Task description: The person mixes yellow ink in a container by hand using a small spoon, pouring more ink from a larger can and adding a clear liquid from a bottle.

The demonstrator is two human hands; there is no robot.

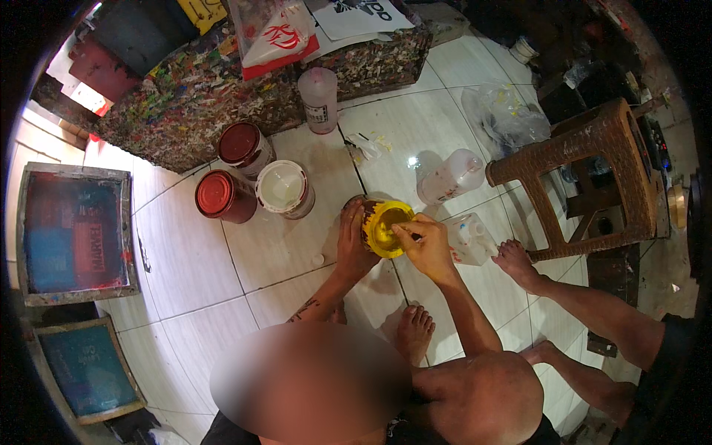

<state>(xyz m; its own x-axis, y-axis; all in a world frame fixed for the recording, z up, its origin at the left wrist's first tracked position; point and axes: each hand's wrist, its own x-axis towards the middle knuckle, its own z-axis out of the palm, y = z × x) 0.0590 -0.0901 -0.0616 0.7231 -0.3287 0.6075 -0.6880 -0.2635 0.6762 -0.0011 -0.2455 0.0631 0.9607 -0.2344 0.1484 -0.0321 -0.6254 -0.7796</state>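
Note:
Between my hands is a paint can (374, 242) smeared with yellow, its open mouth tilted so that yellow paint shows inside. My left hand (354, 243) is wrapped round the can's left side. Over the right rim, my right hand (429, 246) is closed in a pinch, its fingertips at the can's mouth. Whatever the right fingers grip is mostly hidden. Just right of that hand stands a whitish plastic jug (470, 236). Left of the can are a white tub (285, 187) with pale contents, a red-lidded can (225, 196) and a dark red can (243, 144).
Clear plastic bottles (319, 102) (454, 176) stand beyond the can. A brown plastic stool (519, 163) and crumpled plastic bag (507, 117) are at right, near another person's legs (601, 305). Framed printing screens (67, 236) (87, 369) lean at left. A paint-crusted bench (200, 111) lies behind.

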